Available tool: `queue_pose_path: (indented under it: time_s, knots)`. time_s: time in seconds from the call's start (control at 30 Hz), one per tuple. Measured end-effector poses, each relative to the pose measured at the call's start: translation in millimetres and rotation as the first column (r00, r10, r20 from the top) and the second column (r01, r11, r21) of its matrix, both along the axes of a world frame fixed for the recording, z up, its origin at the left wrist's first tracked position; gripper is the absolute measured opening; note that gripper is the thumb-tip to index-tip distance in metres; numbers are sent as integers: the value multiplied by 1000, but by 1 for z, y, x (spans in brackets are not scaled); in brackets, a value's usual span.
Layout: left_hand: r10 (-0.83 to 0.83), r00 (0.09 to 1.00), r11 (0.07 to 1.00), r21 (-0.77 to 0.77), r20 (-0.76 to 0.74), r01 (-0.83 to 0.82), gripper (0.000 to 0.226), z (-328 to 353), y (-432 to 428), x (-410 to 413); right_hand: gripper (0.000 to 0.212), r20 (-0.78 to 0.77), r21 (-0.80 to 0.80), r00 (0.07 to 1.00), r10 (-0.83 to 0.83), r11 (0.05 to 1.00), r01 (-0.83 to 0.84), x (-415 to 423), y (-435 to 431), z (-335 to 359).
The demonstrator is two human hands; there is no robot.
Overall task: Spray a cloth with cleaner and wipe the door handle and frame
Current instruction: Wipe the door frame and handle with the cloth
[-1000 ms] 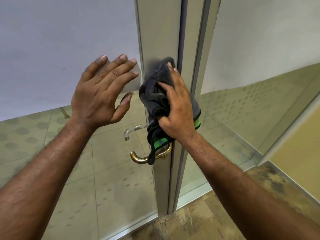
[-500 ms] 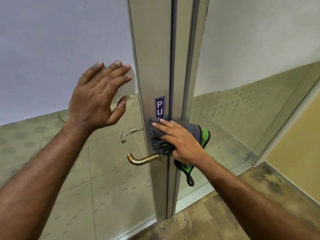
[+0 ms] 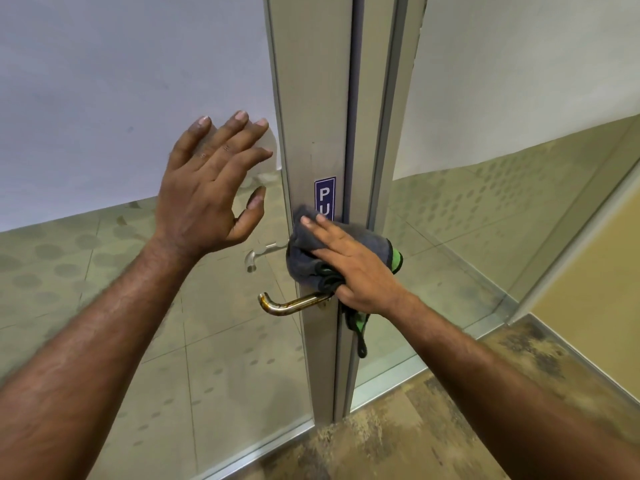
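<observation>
A silver aluminium door frame (image 3: 313,98) runs upright through the middle of the view. A brass lever handle (image 3: 289,305) sticks out to the left low on it. My right hand (image 3: 349,268) presses a grey cloth with green trim (image 3: 306,251) flat against the frame, just above the handle and over the lower part of a blue sign (image 3: 325,195). A cloth loop hangs down below my wrist. My left hand (image 3: 211,188) is spread open against the glass door panel (image 3: 138,98), left of the frame. No spray bottle is in view.
A second lever handle (image 3: 258,254) shows through the glass on the far side. A fixed glass panel (image 3: 502,116) stands right of the frame, with another frame post (image 3: 575,244) at far right. Worn brown flooring (image 3: 398,431) lies below.
My right hand slid the cloth down the frame from well above the sign to just above the handle, flattening over it. My left hand stayed spread on the glass.
</observation>
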State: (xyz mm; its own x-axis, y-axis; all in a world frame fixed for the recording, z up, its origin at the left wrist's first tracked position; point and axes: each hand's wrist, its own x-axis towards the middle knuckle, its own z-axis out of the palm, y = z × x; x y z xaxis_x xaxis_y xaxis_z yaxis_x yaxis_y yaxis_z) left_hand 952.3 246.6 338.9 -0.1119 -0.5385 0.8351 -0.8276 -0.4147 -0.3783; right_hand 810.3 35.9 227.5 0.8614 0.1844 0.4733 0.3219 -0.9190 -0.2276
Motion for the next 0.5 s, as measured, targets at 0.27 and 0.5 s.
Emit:
queue_pose_path:
  time_s: [0.27, 0.5]
  knots:
    - [68, 998, 996, -64, -3, -68, 43, -39, -4, 1, 53, 37, 65, 987, -157, 986, 155, -25, -25, -21]
    - [190, 977, 980, -87, 101, -181, 46, -53, -9, 5, 61, 59, 148, 993, -100, 985, 90, 2, 5, -10]
